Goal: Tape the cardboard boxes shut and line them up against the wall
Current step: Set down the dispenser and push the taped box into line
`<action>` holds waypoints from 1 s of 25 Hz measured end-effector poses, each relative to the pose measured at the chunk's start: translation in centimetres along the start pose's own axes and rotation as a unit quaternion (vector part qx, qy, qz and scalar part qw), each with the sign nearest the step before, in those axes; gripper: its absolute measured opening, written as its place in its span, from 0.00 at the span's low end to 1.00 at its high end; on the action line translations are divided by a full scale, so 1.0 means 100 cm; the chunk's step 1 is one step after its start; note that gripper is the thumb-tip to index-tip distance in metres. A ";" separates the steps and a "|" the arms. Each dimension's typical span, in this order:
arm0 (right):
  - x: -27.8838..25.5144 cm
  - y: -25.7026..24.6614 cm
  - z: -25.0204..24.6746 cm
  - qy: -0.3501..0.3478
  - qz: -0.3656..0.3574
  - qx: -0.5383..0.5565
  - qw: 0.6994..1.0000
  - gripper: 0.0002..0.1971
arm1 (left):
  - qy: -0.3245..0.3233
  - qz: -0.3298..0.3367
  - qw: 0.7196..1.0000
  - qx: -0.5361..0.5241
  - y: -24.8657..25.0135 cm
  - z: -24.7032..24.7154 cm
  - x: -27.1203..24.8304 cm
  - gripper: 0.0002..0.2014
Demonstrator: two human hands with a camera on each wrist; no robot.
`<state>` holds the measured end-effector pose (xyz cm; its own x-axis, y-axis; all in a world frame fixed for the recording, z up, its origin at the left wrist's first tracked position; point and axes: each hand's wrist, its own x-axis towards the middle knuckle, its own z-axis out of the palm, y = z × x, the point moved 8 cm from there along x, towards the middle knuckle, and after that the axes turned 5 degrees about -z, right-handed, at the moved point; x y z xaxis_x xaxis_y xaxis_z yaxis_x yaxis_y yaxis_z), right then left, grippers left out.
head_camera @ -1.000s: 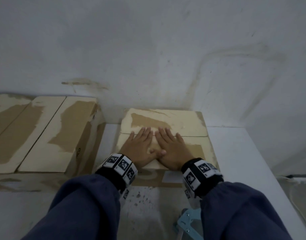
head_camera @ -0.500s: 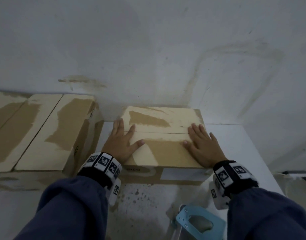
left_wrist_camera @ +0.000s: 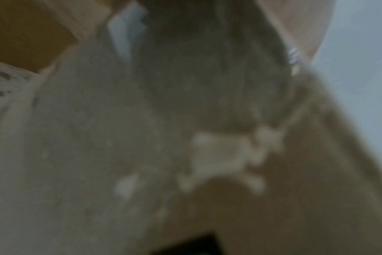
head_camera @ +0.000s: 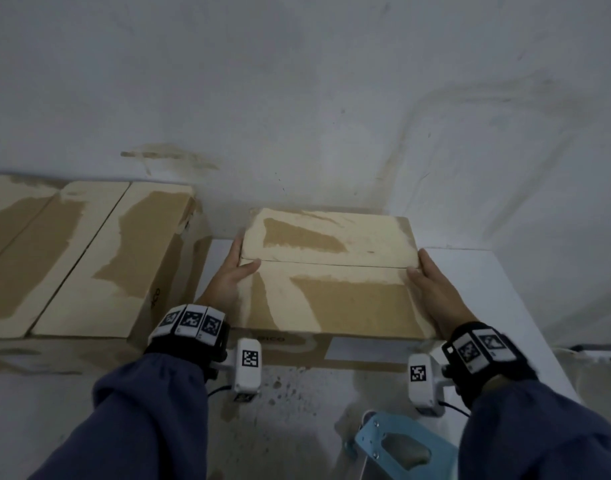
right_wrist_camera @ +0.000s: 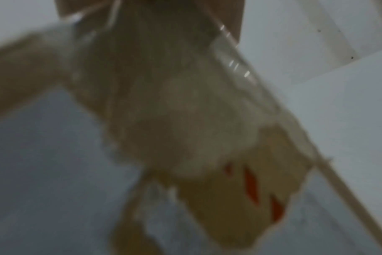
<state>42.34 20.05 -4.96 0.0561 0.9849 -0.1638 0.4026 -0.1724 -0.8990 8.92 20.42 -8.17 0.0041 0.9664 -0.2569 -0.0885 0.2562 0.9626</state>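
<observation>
The cardboard box (head_camera: 328, 271) lay on the white table (head_camera: 498, 292), long axis parallel to the wall (head_camera: 297, 98) just behind it, clasped at its short ends between the left hand (head_camera: 228, 282) and right hand (head_camera: 435, 289), thumbs on top.

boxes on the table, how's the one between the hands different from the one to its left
The held box is gripped at both ends, left hand and right hand; the left box is untouched. The held box's seam runs side to side, the left box's runs toward the wall. The left box stands taller. Both are closed brown cardboard with pale torn patches.
</observation>
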 end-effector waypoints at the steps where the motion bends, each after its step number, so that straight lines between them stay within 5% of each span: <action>1: 0.000 -0.001 0.000 0.005 0.000 0.005 1.000 0.27 | 0.002 0.002 1.000 0.007 0.001 0.001 -0.001 0.31; 3: -0.003 -0.004 -0.004 0.027 -0.008 0.018 0.999 0.24 | 0.011 0.003 1.000 0.021 0.003 0.003 -0.003 0.31; 8: -0.014 0.008 -0.036 0.211 -0.025 0.004 0.977 0.14 | 0.012 -0.007 0.999 0.050 -0.004 -0.002 -0.020 0.36; 13: -0.028 0.045 -0.013 0.070 0.002 0.179 0.981 0.22 | 0.003 -0.023 0.994 -0.111 -0.037 -0.001 -0.050 0.55; 16: -0.039 0.054 0.001 0.101 -0.002 0.261 0.960 0.35 | 0.087 -0.009 0.989 -0.120 -0.044 0.004 -0.062 0.44; 20: -0.052 0.029 0.000 0.120 -0.091 0.100 0.984 0.40 | 0.153 0.028 0.988 0.000 -0.033 0.006 -0.074 0.29; 23: -0.052 0.025 0.000 0.059 -0.104 -0.005 0.993 0.64 | 0.171 0.091 0.968 0.161 -0.019 -0.004 -0.082 0.40; 25: -0.053 0.019 -0.002 0.058 -0.159 -0.199 0.965 0.66 | 0.136 0.174 0.910 0.352 -0.001 0.005 -0.087 0.47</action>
<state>43.03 14.50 -5.67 -0.0361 0.9860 0.1629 0.7345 0.1367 -0.6647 9.43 11.99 -6.02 -0.1568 0.9757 0.1532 0.6224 -0.0229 0.7824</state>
